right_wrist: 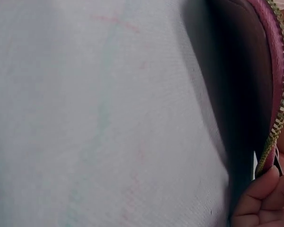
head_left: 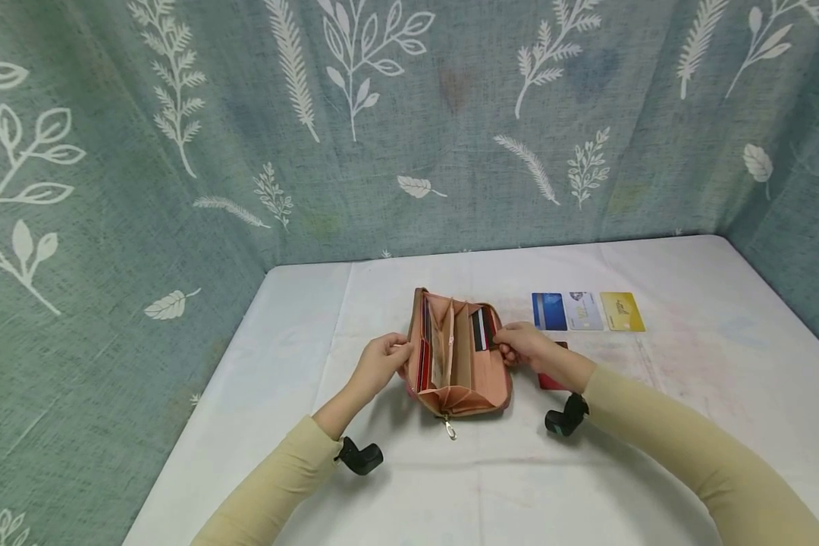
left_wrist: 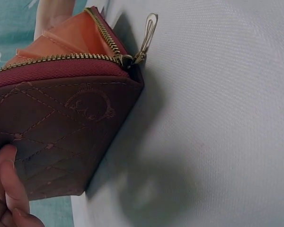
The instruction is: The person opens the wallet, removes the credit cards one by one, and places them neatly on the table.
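Note:
An unzipped long wallet [head_left: 462,364] stands fanned open on the white table, its peach lining and divided pockets facing up. My left hand [head_left: 387,356] holds its left side, with fingertips against the quilted brown outside [left_wrist: 61,127] in the left wrist view. At the opposite side, my right hand [head_left: 521,345] pinches the zipped edge [right_wrist: 270,146] beside dark striped cards [head_left: 483,329] in the slots. Whether a card is also between those fingers is hidden. More cards with red edges [head_left: 425,356] sit in the left slots. A metal zipper pull [head_left: 450,429] hangs at the near end.
A blue card [head_left: 549,312], a silver-white card [head_left: 584,311] and a yellow card [head_left: 622,312] lie in a row right of the wallet. Partly under my right wrist lies a red card [head_left: 550,378]. A leaf-patterned green curtain [head_left: 450,189] borders the table [head_left: 409,500].

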### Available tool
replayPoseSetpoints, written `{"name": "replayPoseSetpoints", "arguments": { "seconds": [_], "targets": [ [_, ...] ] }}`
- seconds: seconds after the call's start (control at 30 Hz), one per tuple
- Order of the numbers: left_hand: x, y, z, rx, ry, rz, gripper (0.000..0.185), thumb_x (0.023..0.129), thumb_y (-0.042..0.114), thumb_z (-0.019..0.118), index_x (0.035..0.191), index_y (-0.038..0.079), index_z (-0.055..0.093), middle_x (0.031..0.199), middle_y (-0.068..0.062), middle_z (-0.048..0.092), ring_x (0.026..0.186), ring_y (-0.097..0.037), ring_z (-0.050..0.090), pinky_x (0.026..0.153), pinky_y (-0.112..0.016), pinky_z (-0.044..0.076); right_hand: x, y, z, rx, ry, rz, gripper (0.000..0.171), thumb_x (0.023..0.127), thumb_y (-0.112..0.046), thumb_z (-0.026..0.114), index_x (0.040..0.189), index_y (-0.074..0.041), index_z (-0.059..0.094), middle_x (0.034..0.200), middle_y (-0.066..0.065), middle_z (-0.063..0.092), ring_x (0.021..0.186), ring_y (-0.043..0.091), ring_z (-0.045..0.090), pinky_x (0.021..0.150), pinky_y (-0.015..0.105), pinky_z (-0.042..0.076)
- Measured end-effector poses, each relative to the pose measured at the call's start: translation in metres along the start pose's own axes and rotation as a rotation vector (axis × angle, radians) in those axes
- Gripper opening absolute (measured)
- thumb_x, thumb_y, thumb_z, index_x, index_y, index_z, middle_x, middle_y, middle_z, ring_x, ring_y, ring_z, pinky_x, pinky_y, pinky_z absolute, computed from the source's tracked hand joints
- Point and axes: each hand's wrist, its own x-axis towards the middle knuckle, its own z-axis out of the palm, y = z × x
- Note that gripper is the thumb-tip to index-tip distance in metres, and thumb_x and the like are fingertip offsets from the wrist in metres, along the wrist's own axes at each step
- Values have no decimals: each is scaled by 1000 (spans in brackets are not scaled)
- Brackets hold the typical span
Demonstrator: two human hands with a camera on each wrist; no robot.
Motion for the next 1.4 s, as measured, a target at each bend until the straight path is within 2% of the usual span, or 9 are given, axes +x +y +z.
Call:
{"name": "replayPoseSetpoints", "arguments": {
  "seconds": [0.17, 0.43, 0.67, 0.87, 1.03, 1.23, 1.37, 1.4],
  "targets": [
    [1, -1, 1, -5, -5, 1, 22, 91, 11, 52, 102, -6, 60, 70, -11, 67, 50, -10, 57, 62, -42, 50, -1, 2, -4, 5, -25, 2, 11, 88, -4, 45, 77, -5, 44, 54, -4, 44, 46, 4, 43, 52, 19, 42],
    [2, 3, 2, -9, -4, -6, 22, 91, 12, 52, 102, -6, 60, 67, -10, 66, 49, -10, 56, 64, -48, 49, 1, 0, -10, -13, -76, 16, 16, 89, -7, 46, 74, -6, 47, 54, -5, 49, 45, 3, 47, 53, 20, 45],
    [3, 4, 4, -15, -3, -17, 23, 90, 12, 53, 103, -5, 60, 68, -10, 67, 50, -10, 57, 65, -49, 48, 0, -2, -8, -61, -65, 19, 15, 89, -7, 51, 74, -6, 55, 58, -3, 52, 48, 5, 49, 54, 21, 46],
    [3, 5, 5, -13, -7, -14, 22, 90, 12, 53, 102, -5, 60, 65, -8, 66, 49, -10, 57, 63, -45, 49, -2, -3, -7, -100, -49, 32, 14, 88, -8, 55, 75, -5, 57, 60, -1, 55, 52, 7, 53, 55, 21, 47],
    [2, 4, 5, -21, -28, 1, 21, 90, 11, 52, 100, -6, 60, 62, -6, 64, 50, -10, 57, 61, -39, 50, -3, -1, -4, -161, -23, 41, 11, 88, -8, 57, 78, -3, 59, 58, 0, 56, 51, 7, 53, 51, 18, 45],
    [-2, 7, 3, -19, -42, 7, 21, 90, 11, 52, 100, -6, 60, 60, -4, 63, 50, -10, 56, 63, -42, 50, -6, 0, 1, -211, -7, 17, 10, 87, -7, 59, 82, 2, 61, 56, 0, 55, 49, 6, 52, 48, 17, 43],
    [-2, 7, 2, -16, -47, 3, 21, 90, 11, 52, 101, -6, 60, 60, -5, 63, 50, -10, 57, 63, -42, 50, -7, 1, 5, -249, 11, -24, 12, 86, -4, 58, 78, 4, 61, 52, 1, 55, 44, 6, 52, 45, 18, 44],
    [0, 3, 2, -16, -45, 7, 21, 90, 12, 52, 101, -6, 60, 60, -4, 63, 49, -11, 57, 62, -40, 50, -8, 2, 6, -258, 11, -34, 13, 86, -4, 58, 77, 4, 60, 51, 1, 55, 43, 6, 52, 45, 19, 44]
  ]
}}
